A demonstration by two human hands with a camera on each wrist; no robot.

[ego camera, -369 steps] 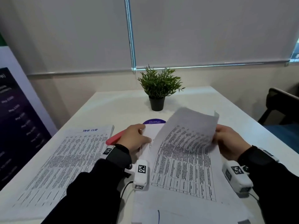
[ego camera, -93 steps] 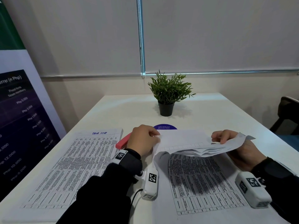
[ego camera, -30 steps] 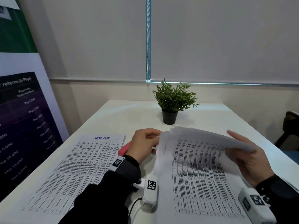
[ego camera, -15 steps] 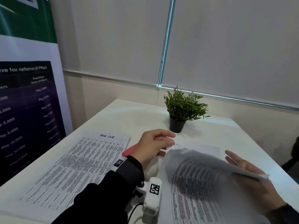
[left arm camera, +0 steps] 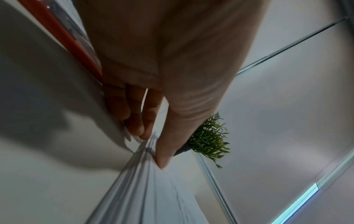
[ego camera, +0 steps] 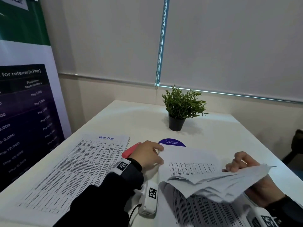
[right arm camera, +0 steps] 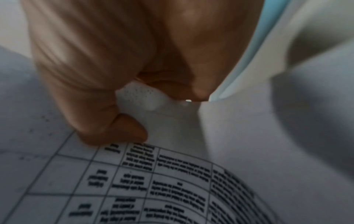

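White sheets point(ego camera: 193, 163) carry black printed tables; the left stack point(ego camera: 78, 169) bears a blue handwritten heading. A red stapler point(ego camera: 129, 151), a purple sticker point(ego camera: 172, 143), a green plant point(ego camera: 182, 102) in a black pot point(ego camera: 176, 124).

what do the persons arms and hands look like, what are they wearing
The left hand and right hand are bare. Black sleeves cover both arms. The left wrist has a dark band with a black-and-white square marker, a white camera box with a similar marker, and a black cable. Another white box is at the right wrist.

Head view overlooks the table point(ego camera: 139, 122); wrist views hug the papers point(ego camera: 213, 182) it shows.
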